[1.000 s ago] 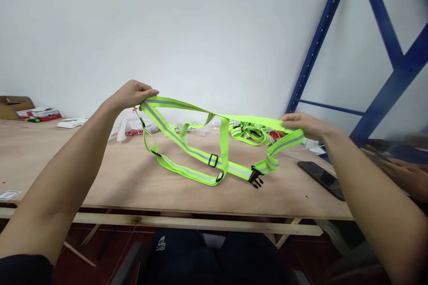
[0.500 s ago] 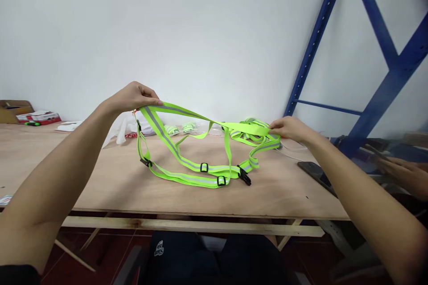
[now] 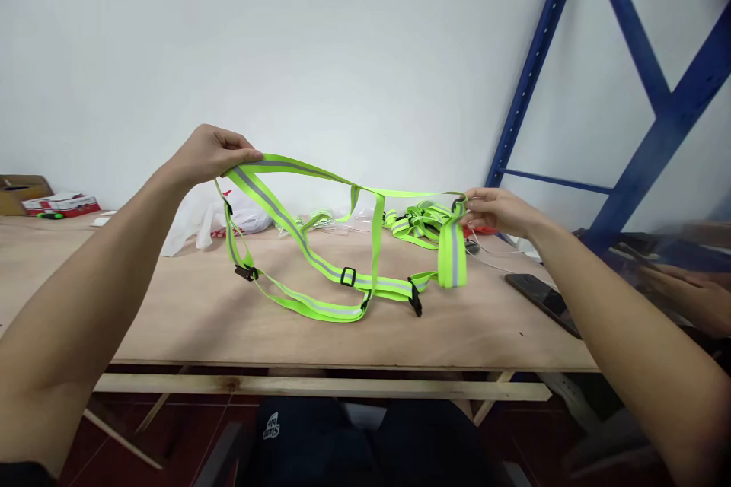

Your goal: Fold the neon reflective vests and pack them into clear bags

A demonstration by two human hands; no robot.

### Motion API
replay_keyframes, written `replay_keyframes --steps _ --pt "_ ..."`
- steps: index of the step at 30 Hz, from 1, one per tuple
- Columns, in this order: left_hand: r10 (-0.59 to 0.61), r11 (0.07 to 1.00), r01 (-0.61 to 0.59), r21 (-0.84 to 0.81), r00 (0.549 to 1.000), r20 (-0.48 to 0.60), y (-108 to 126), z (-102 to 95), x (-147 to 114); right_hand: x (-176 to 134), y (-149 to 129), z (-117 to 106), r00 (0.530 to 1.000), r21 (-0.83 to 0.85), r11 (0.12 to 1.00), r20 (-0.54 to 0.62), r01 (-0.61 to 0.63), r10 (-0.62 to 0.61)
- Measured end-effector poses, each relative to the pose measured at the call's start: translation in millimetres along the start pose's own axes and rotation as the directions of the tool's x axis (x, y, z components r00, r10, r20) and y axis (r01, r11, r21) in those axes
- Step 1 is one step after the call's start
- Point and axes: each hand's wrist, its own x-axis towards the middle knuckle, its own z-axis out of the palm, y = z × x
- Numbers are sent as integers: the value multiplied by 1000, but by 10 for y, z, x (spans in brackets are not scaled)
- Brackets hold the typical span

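Observation:
A neon-green reflective vest [image 3: 279, 219] made of elastic straps with grey stripes is stretched out above the table. My left hand [image 3: 214, 152] pinches its upper left corner. At the other end my right hand [image 3: 496, 209] grips the strap between thumb and fingers, and a loop hangs down below it. Black slide adjusters [image 3: 348, 276] sit on the lower straps, which sag close to the tabletop. A black buckle [image 3: 415, 298] dangles at the lower right, and another dark buckle [image 3: 245, 272] hangs at the left.
Behind the vest lie a heap of similar green straps [image 3: 419, 227] and a white plastic bag [image 3: 194, 217] on the wooden table [image 3: 188, 319]. A phone [image 3: 540, 297] lies at the right. Boxes [image 3: 62, 203] stand far left. A blue metal frame [image 3: 531, 68] rises at the right, near another person's hand [image 3: 679, 285].
Both hands have risen slightly, the left also moving leftward. The strap at my right hand now hangs in a downward loop, and the vest's upper strap is stretched straighter.

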Motion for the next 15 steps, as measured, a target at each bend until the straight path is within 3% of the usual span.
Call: replay_keyframes --steps 6,9,12,15 --pt "-20 1000 21 10 997 -68 -59 -48 45 -124 -151 8 991 -32 994 88 107 -103" --pt "-30 999 34 28 994 -108 -71 -77 50 -183 -267 70 984 -290 944 122 160 -129" --pt "-15 997 22 67 995 -99 -79 -102 43 -201 -352 136 983 -587 791 57 174 -173" --pt "24 991 -14 134 997 -69 -79 -118 28 -203 -397 154 955 -665 723 -50 187 -293"
